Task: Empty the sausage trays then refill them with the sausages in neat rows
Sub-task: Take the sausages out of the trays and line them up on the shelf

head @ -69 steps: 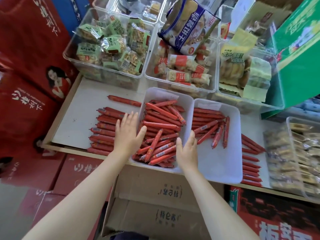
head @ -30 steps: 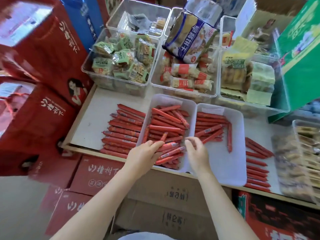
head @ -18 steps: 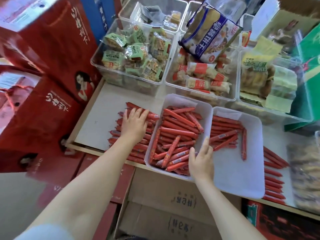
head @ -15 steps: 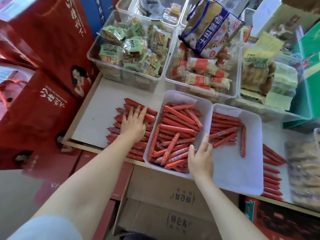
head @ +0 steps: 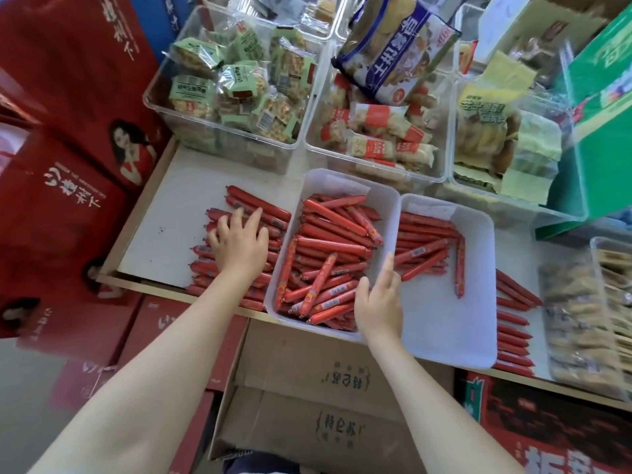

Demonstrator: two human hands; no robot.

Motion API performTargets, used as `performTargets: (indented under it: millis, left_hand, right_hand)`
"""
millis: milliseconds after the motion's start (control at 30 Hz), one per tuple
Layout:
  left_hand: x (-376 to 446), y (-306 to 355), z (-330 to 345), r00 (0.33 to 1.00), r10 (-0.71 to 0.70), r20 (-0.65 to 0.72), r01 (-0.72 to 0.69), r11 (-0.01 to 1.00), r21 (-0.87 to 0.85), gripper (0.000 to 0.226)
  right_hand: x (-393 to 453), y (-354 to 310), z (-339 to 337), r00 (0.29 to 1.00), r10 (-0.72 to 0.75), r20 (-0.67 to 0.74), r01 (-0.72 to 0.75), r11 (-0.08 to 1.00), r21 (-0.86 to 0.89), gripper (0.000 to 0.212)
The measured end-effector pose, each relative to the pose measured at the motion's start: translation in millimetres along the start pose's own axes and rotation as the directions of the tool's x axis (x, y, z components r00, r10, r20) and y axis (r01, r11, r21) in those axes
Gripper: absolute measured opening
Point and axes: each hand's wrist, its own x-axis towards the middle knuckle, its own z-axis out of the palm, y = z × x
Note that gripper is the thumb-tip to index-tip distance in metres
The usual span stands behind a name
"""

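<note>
On surface, change: left hand (head: pixel 239 244) had stayed flat, fingers spread, on loose sausages (head: pixel 260 213); right hand (head: pixel 378 302) barely shifted, fingers relaxed at tray edge.
Trays: two; left tray (head: pixel 342 179) full, right tray (head: pixel 478 302) part-filled.

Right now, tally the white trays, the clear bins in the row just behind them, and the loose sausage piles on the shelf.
White trays: 2, left tray and right tray
Clear bins behind: 3, green-pack bin, red-and-white-pack bin, yellow-pack bin
Loose sausage piles: 2, left pile and right pile
Total: 7
</note>
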Motion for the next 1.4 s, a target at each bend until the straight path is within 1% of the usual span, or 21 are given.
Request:
performTargets:
  millis: [67,167,233,267,333,400,500,600,667,733,800,900,967,1067,1133,1167,1233,1300,1333,1367,1400]
  left_hand:
    - [-30,14,4,0.982,0.162,-0.094,-0.17,0.982,-0.085,0.045]
    - [-90,47,24,0.905,0.393,-0.165,-0.417,0.896,-0.152,0.046]
    - [-121,73,44,0.847,0.517,-0.121,-0.531,0.834,-0.153,0.049]
    - [-132,86,53,0.822,0.565,-0.071,-0.569,0.809,-0.148,0.05]
    - [-145,109,69,0.778,0.626,0.049,-0.618,0.778,-0.111,0.055]
    - [-150,121,81,0.749,0.646,0.15,-0.648,0.761,-0.04,0.058]
    - [-150,124,87,0.755,0.621,0.211,-0.644,0.762,0.065,0.059]
    - [-151,125,87,0.768,0.599,0.226,-0.631,0.769,0.107,0.06]
    - [-151,127,88,0.768,0.601,0.222,-0.633,0.766,0.115,0.06]
    - [-152,128,87,0.769,0.601,0.219,-0.632,0.767,0.114,0.06]
    - [-152,129,86,0.774,0.593,0.22,-0.625,0.771,0.12,0.06]
    - [-152,129,86,0.776,0.589,0.226,-0.623,0.77,0.134,0.061]
    - [-150,129,86,0.774,0.59,0.23,-0.626,0.768,0.135,0.062]
    - [-150,128,87,0.777,0.581,0.243,-0.619,0.775,0.126,0.063]
    - [-152,126,86,0.782,0.578,0.235,-0.612,0.783,0.113,0.064]
    - [-152,126,86,0.787,0.575,0.225,-0.605,0.79,0.099,0.064]
    - [-155,131,83,0.81,0.556,0.186,-0.575,0.816,0.06,0.065]
    - [-163,143,84,0.837,0.531,0.132,-0.537,0.843,0.014,0.067]
    - [-168,150,86,0.849,0.517,0.113,-0.52,0.854,0.0,0.069]
    - [-173,158,89,0.861,0.497,0.105,-0.499,0.866,-0.008,0.072]
    - [-177,167,92,0.876,0.472,0.104,-0.473,0.881,-0.013,0.074]
  right_hand:
    - [-1,-2,-3,1.0,0.011,0.016,-0.012,0.999,0.05,0.064]
    - [0,5,-18,0.996,-0.004,0.084,-0.017,0.968,0.25,0.055]
    - [5,21,-34,0.987,-0.01,0.158,-0.053,0.92,0.389,0.047]
    - [9,32,-43,0.983,0.001,0.181,-0.075,0.912,0.404,0.044]
    - [17,55,-59,0.982,0.067,0.175,-0.125,0.929,0.348,0.039]
    - [27,75,-73,0.979,0.119,0.163,-0.163,0.941,0.297,0.034]
    - [47,93,-86,0.959,0.16,0.235,-0.218,0.944,0.249,0.036]
    - [70,98,-78,0.923,0.114,0.367,-0.215,0.945,0.247,0.044]
    - [78,101,-62,0.904,0.069,0.422,-0.181,0.956,0.232,0.042]
    - [82,103,-49,0.921,0.074,0.382,-0.174,0.956,0.235,0.034]
    - [81,104,-45,0.952,0.106,0.287,-0.186,0.945,0.267,0.021]
    - [68,107,-55,0.976,0.135,0.172,-0.175,0.955,0.239,0.007]
    - [54,110,-69,0.982,0.138,0.128,-0.168,0.948,0.27,0.006]
    - [34,119,-94,0.976,0.188,0.109,-0.216,0.901,0.377,0.014]
    - [26,126,-110,0.967,0.234,0.099,-0.253,0.845,0.472,0.013]
    - [24,130,-117,0.957,0.266,0.113,-0.282,0.779,0.56,0.01]
    - [21,137,-132,0.936,0.298,0.188,-0.329,0.549,0.768,0.004]
    - [22,142,-147,0.916,0.303,0.261,-0.356,0.317,0.879,0.013]
    - [24,144,-155,0.91,0.299,0.289,-0.362,0.226,0.905,0.02]
    - [28,148,-162,0.911,0.286,0.297,-0.351,0.162,0.922,0.026]
    - [31,150,-172,0.919,0.269,0.289,-0.332,0.13,0.934,0.03]
